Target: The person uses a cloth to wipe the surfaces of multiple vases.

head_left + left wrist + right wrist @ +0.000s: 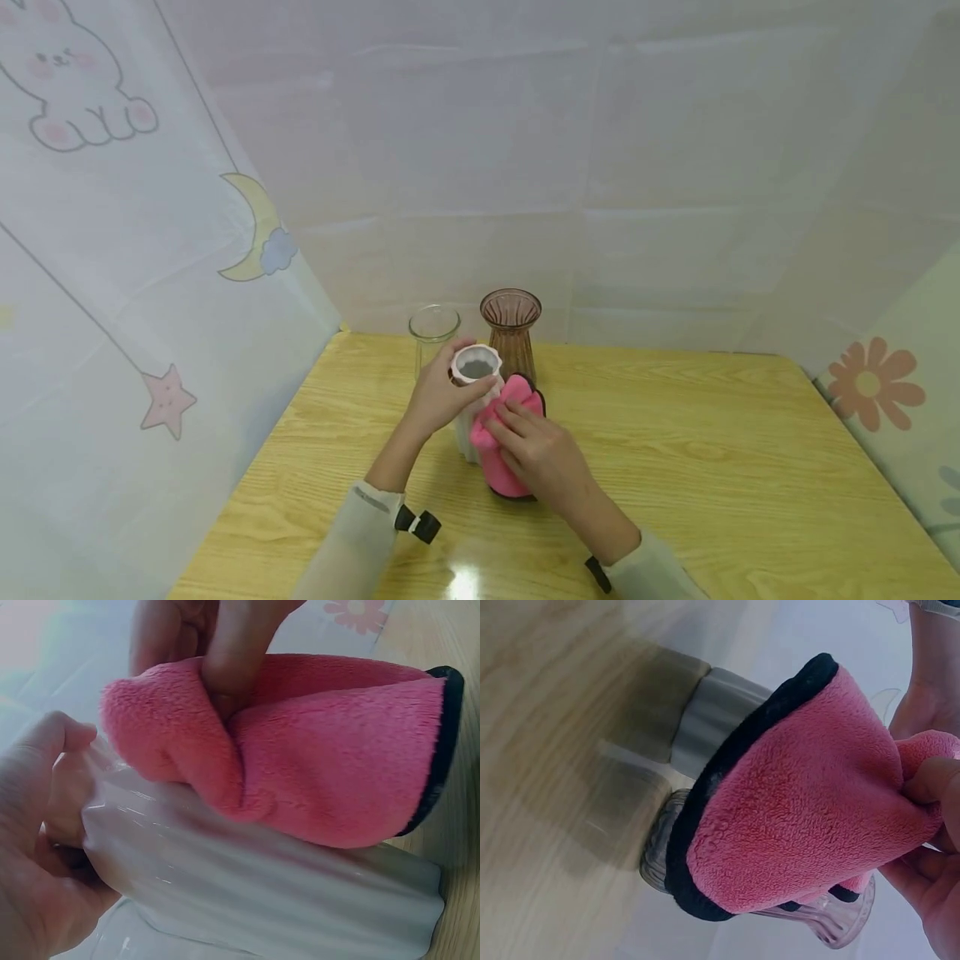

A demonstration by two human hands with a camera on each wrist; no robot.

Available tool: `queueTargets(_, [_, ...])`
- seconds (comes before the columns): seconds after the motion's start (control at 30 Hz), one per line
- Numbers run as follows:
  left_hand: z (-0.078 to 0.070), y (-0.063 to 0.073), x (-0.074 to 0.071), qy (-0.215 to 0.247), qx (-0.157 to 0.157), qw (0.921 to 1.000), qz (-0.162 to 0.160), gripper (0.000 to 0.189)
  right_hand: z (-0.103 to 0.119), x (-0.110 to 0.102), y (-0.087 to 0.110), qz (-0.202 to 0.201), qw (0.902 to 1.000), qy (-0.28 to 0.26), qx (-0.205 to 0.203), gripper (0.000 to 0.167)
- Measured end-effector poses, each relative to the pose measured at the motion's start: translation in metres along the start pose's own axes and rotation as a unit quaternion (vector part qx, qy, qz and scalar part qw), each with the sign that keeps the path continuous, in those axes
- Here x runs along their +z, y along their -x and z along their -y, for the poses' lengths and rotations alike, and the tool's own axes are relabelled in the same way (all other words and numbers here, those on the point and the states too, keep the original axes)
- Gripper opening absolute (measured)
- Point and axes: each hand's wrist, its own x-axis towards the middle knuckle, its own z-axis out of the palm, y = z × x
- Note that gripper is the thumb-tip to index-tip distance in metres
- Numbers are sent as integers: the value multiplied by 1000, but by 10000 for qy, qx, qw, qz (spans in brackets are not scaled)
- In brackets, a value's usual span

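A white fluted vase [477, 364] stands upright on the table, and my left hand [438, 395] grips it around the neck just below the rim. In the left wrist view the ribbed side of the vase [262, 877] runs down to the wood. My right hand [546, 454] pinches a pink plush cloth [504, 467] with dark edging and holds it against the vase's right side. Seen from the right wrist, the cloth [802, 795] hangs in folds from the fingers and covers much of the vase [716, 712].
Behind the white vase stand a clear glass vase [435, 323] on the left and a brownish-purple ribbed glass vase [512, 321] on the right. The wooden table [720, 450] reaches back to a pale printed curtain [480, 167]. Light glares near the front edge.
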Motion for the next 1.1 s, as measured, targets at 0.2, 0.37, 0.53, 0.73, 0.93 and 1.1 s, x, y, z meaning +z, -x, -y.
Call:
queueTargets(0.2, [3, -4, -3, 68, 69, 9998, 162, 67, 6, 6, 8, 68, 10000, -12, 30, 40])
queueTargets(0.37, [4, -5, -5, 23, 157, 9996, 231, 68, 13, 11, 14, 300, 9994, -34, 183, 35])
queueTargets(0.53, [4, -7, -8, 244, 153, 9986, 437, 66, 19, 15, 18, 680, 9971, 64, 328, 32])
queueTargets(0.73, [8, -12, -13, 778, 222, 9921, 959, 65, 22, 17, 20, 961, 9944, 157, 401, 27])
queueTargets(0.93, [18, -17, -16, 1194, 409, 9821, 1399, 67, 23, 17, 22, 1229, 9912, 75, 478, 27])
queueTargets(1.1, [19, -12, -10, 1205, 583, 9849, 1093, 81, 21, 7, 21, 963, 9943, -108, 436, 30])
